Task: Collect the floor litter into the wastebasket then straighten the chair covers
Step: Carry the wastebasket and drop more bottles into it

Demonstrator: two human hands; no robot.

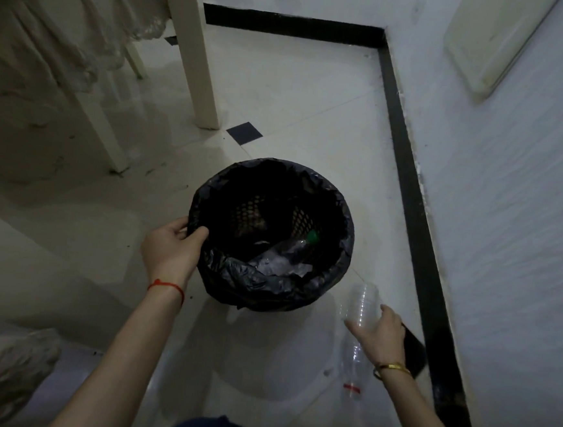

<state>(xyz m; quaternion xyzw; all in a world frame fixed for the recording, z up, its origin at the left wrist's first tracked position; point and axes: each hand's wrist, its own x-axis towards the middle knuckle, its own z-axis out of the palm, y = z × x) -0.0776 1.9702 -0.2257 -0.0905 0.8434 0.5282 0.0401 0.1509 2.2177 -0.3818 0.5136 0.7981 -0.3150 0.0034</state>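
Wastebasket (271, 236) with a black liner bag (244, 278) stands on the pale tiled floor (315, 115), near the centre of my view, and the litter I must collect now is a clear plastic bottle (354, 347) at about four o'clock from it, just beside its base. Inside the basket I already see a crushed bottle with a green cap (312, 236) and some crumpled plastic.

My left hand (169, 248) is at nine o'clock of the rim, and its thumb and fingers pinch the edge of the liner there. My right hand (378, 332) is curled around the upper part of the clear bottle; the bottle's other end, with a red band, points down toward six o'clock. I cannot tell if the bottle is already lifted or lies on the floor.

I judge some risks from here. The bottle is smooth and thin, so it may slip or crush if I squeeze only one end. The liner sags inward at six o'clock, so the bottle may catch on this fold and fall outside. If I pull the liner too hard with the left hand, it may come off the rim or tip the light basket.

Chair covers (34, 42) hang at ten o'clock, beside a white table leg (198, 55), not yet straightened.
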